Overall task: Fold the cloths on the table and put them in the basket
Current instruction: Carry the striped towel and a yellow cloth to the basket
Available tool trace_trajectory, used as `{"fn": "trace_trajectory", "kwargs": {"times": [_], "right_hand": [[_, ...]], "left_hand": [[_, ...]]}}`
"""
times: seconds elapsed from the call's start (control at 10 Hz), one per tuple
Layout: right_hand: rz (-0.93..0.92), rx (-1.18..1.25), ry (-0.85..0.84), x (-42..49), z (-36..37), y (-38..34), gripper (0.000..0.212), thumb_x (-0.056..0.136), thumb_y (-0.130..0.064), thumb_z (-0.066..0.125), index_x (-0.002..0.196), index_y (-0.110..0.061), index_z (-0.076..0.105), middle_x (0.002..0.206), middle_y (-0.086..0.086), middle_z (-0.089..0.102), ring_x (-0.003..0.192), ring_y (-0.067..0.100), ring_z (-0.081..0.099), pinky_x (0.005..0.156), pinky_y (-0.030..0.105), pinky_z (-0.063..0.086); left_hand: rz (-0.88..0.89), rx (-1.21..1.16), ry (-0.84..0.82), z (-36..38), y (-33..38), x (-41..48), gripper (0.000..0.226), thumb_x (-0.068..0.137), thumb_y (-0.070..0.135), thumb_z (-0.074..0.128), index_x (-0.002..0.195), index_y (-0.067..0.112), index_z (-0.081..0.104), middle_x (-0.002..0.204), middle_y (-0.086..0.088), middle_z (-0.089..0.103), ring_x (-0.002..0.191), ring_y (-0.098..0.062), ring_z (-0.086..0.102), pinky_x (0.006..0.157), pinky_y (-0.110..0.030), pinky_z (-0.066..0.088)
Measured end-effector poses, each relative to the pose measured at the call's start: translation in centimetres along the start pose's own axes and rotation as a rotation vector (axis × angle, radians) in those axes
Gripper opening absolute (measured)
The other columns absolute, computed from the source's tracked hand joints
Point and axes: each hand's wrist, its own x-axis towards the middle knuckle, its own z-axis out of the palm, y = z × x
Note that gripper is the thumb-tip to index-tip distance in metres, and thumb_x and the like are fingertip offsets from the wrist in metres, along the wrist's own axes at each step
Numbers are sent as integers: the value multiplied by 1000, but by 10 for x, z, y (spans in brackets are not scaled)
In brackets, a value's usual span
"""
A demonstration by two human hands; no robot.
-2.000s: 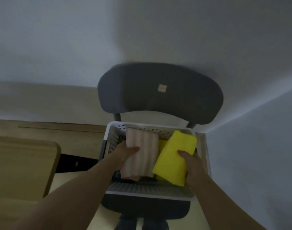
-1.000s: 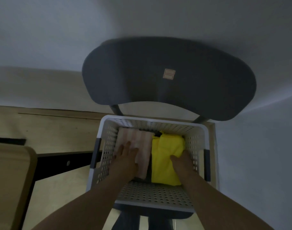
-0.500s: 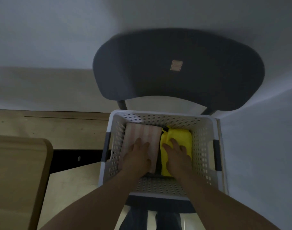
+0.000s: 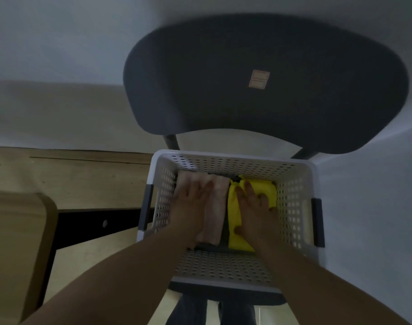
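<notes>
1. The dark grey chair (image 4: pixel 265 85) fills the upper view. Its seat carries the basket, and a small pale label (image 4: pixel 258 79) sits on its backrest.
2. A corner of the wooden table (image 4: pixel 17 231) shows at the left, well apart from the hands. No cloth is visible on that part. The rest of the tabletop is out of view, so I cannot tell whether more cloths wait there.
3. The white perforated plastic basket (image 4: pixel 291 207) stands on the chair seat and holds both cloths.
4. Two seconds ago the folded pink striped cloth (image 4: pixel 215 207) and the folded yellow cloth (image 4: pixel 234 207) were held up at the basket's rim. Now they lie low inside, side by side, pink on the left and yellow on the right, with a narrow dark gap between them.
5. The left hand (image 4: pixel 188 207) no longer grips. It lies flat on the pink cloth with its fingers straight.
6. The right hand (image 4: pixel 254 212) has likewise let go and presses the yellow cloth with its fingers spread.
7. My judgement is that these two cloths are delivered. The hands look to be only patting them level, and withdrawing comes next.
</notes>
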Motion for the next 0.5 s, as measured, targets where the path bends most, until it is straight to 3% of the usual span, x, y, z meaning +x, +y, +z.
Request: {"fn": "trace_trajectory", "kwargs": {"times": [0.1, 0.2, 0.3, 0.5], "right_hand": [[3, 27, -101, 11, -5, 2, 109, 78, -33, 73, 149, -27, -9, 157, -3, -19, 143, 33, 4, 105, 50, 31], [-23, 42, -143, 17, -3, 2, 113, 78, -33, 74, 149, -25, -14, 156, -1, -22, 144, 33, 2, 106, 48, 33], [-78, 12, -184, 15, -2, 7, 118, 77, -30, 75, 147, -24, -19, 154, 2, -28, 145, 35, -3, 109, 45, 33], [-207, -124, -140, -4, 12, 14, 99, 88, -28, 63, 147, -32, -16, 151, 6, -33, 142, 42, -11, 114, 52, 17]], "left_hand": [[-39, 112, 50, -1, 4, -1, 78, 89, 32, 54, 149, 30, 5, 153, -6, 15, 139, -33, 17, 110, -53, 20], [-72, 216, -64, 11, 9, -8, 80, 95, 37, 43, 148, 26, -16, 156, -13, -12, 143, -38, -6, 113, -55, 7], [-82, 33, -45, 18, 7, -8, 75, 95, 30, 44, 149, 29, -9, 157, -11, -15, 143, -37, -11, 115, -57, 8], [1, 84, -173, 11, -6, -3, 96, 88, 39, 57, 147, 27, -17, 153, -14, -25, 142, -40, -16, 115, -56, 11]]}}
